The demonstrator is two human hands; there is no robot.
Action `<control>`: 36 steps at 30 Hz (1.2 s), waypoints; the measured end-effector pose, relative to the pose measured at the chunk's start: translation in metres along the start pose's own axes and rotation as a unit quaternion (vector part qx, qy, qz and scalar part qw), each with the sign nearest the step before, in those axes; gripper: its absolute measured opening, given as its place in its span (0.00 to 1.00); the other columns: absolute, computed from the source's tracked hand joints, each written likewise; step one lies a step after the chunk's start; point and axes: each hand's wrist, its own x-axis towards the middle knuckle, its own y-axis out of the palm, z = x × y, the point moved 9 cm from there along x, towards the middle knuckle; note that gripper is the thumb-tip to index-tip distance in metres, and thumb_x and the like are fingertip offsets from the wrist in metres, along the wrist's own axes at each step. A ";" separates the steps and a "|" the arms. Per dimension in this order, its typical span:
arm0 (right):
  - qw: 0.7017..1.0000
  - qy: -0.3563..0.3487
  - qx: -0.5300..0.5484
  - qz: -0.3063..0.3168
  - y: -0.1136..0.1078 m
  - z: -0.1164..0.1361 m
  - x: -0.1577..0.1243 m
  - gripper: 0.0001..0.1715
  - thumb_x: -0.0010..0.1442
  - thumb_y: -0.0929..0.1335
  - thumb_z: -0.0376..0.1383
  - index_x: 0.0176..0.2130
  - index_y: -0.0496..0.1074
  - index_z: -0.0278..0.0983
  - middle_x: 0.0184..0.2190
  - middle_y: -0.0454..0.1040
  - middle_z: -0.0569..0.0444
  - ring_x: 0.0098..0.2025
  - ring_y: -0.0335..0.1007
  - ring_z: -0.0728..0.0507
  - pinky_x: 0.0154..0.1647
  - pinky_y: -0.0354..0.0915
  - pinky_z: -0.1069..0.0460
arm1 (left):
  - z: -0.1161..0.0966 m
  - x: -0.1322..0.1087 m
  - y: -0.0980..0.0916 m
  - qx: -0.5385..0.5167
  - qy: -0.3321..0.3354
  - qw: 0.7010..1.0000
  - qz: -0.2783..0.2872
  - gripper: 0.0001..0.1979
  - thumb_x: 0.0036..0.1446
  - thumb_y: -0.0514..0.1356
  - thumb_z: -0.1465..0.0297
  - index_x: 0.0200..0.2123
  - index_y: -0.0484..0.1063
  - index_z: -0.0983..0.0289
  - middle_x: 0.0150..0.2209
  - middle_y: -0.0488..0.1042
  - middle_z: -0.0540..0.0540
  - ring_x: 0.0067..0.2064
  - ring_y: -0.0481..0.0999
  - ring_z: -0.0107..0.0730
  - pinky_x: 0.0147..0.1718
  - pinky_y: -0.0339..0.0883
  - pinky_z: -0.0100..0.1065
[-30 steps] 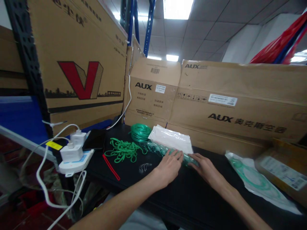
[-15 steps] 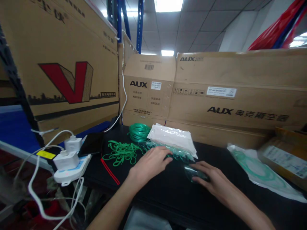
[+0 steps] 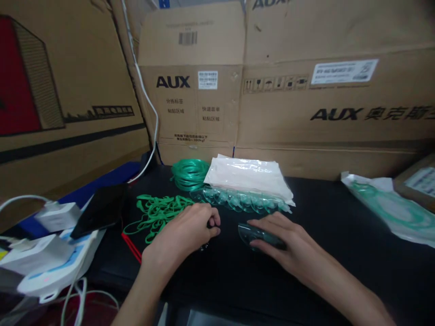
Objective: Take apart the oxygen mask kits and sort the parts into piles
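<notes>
My right hand (image 3: 277,233) grips a clear green plastic mask (image 3: 253,234) between thumb and fingers, just above the black table. My left hand (image 3: 190,224) is closed, its fingers curled inward. A small shiny clear bit (image 3: 204,247) peeks out beneath it, mostly hidden. To its left lies a loose heap of green elastic straps (image 3: 159,210). Behind the hands is a row of clear green plastic parts (image 3: 243,199), overlapping, in front of a stack of white plastic bags (image 3: 248,174). A coil of green tubing (image 3: 190,174) sits behind the straps.
At the left are a white power strip (image 3: 54,271) with plugged-in chargers, a dark phone (image 3: 102,206) and a red cord (image 3: 132,248). A white bag with green tubing (image 3: 384,203) lies at the right. Cardboard walls (image 3: 190,113) close off the back.
The view has tilted down and come nearer to the table. My left hand has drawn back from the row of clear parts towards me. My right hand still holds the mask.
</notes>
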 end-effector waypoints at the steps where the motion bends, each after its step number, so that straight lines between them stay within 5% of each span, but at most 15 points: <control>1: 1.000 -0.002 -0.004 -0.005 0.000 -0.001 -0.001 0.19 0.63 0.71 0.36 0.54 0.76 0.42 0.45 0.79 0.50 0.47 0.74 0.40 0.49 0.73 0.47 | 0.002 0.001 0.001 0.001 -0.004 1.000 0.005 0.05 0.54 0.65 0.68 0.37 0.77 0.56 0.36 0.77 0.48 0.41 0.76 0.36 0.35 0.62 0.31; 8: 0.999 -0.005 -0.041 -0.008 0.002 -0.002 -0.002 0.20 0.63 0.72 0.37 0.55 0.75 0.41 0.44 0.78 0.51 0.46 0.73 0.41 0.48 0.73 0.48 | 0.005 0.003 0.000 0.014 -0.015 0.999 0.042 0.06 0.56 0.60 0.73 0.31 0.78 0.58 0.30 0.76 0.48 0.32 0.74 0.30 0.31 0.61 0.29; 17: 0.997 -0.002 -0.072 -0.011 0.005 -0.004 -0.004 0.20 0.64 0.71 0.40 0.55 0.74 0.42 0.43 0.76 0.50 0.45 0.73 0.40 0.46 0.74 0.47 | -0.025 0.009 -0.004 0.031 0.029 0.999 -0.001 0.09 0.62 0.58 0.67 0.33 0.78 0.59 0.32 0.78 0.49 0.33 0.76 0.33 0.32 0.61 0.31; 23: 0.997 0.018 -0.073 0.006 0.009 -0.008 -0.019 0.30 0.63 0.70 0.40 0.63 0.65 0.48 0.50 0.75 0.52 0.48 0.75 0.41 0.48 0.74 0.46 | -0.020 -0.001 0.004 -0.021 0.085 0.996 0.022 0.15 0.65 0.55 0.71 0.52 0.75 0.52 0.50 0.78 0.48 0.52 0.75 0.36 0.51 0.63 0.33; 29: 0.992 0.069 -0.110 -0.003 0.002 -0.016 -0.032 0.29 0.65 0.69 0.40 0.63 0.64 0.46 0.59 0.72 0.50 0.60 0.69 0.36 0.58 0.70 0.41 | -0.024 0.003 0.020 -0.041 0.133 0.987 0.075 0.04 0.60 0.62 0.72 0.36 0.76 0.56 0.42 0.74 0.48 0.46 0.73 0.33 0.45 0.64 0.30; 36: 0.994 0.080 -0.072 0.030 -0.002 -0.012 -0.026 0.25 0.64 0.68 0.38 0.60 0.67 0.46 0.57 0.74 0.52 0.57 0.72 0.38 0.55 0.72 0.44 | -0.050 0.003 0.004 -0.085 0.180 0.979 0.040 0.08 0.67 0.55 0.72 0.36 0.73 0.58 0.40 0.74 0.48 0.41 0.74 0.30 0.41 0.64 0.28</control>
